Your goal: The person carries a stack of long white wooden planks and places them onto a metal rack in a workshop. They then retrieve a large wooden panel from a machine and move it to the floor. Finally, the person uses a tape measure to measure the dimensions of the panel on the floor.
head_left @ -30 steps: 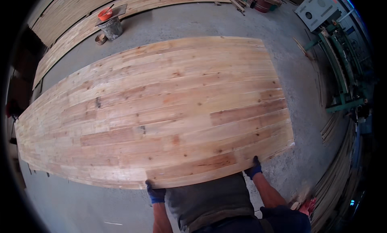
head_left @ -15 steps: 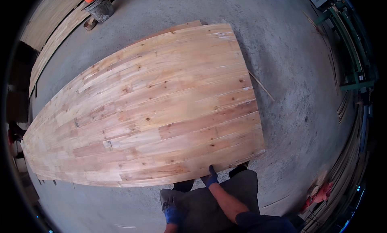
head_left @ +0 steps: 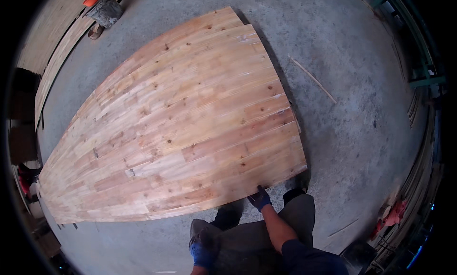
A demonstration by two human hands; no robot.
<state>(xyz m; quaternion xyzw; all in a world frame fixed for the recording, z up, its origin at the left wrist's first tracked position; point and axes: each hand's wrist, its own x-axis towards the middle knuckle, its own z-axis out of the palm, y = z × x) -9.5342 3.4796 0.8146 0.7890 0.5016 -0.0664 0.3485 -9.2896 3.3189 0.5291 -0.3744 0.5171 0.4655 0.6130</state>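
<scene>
A large panel of edge-joined wooden strips (head_left: 190, 118), with knots and pale glue lines, spreads before me at a slant and looks narrower toward the left. My right hand (head_left: 260, 199), in a blue and dark glove, grips its near edge toward the right end. The thumb is on top and the fingers are hidden below. My left hand (head_left: 203, 251), gloved alike, is off the wood and lies over my left thigh; its fingers look laid out but are blurred. Beneath, a second wooden panel (head_left: 190, 31) shows along the far side.
A thin wooden stick (head_left: 312, 80) lies on the concrete floor to the right. At the far left, a grey bucket (head_left: 105, 11) stands beside more panels (head_left: 59, 68). Part of a person (head_left: 27, 176) shows by the panel's left end. Long strips and a red item (head_left: 396, 213) are at the lower right.
The top panel has shifted relative to the one beneath, whose far side now shows more widely. My right hand keeps its hold on the near edge. My left hand stays at my thigh.
</scene>
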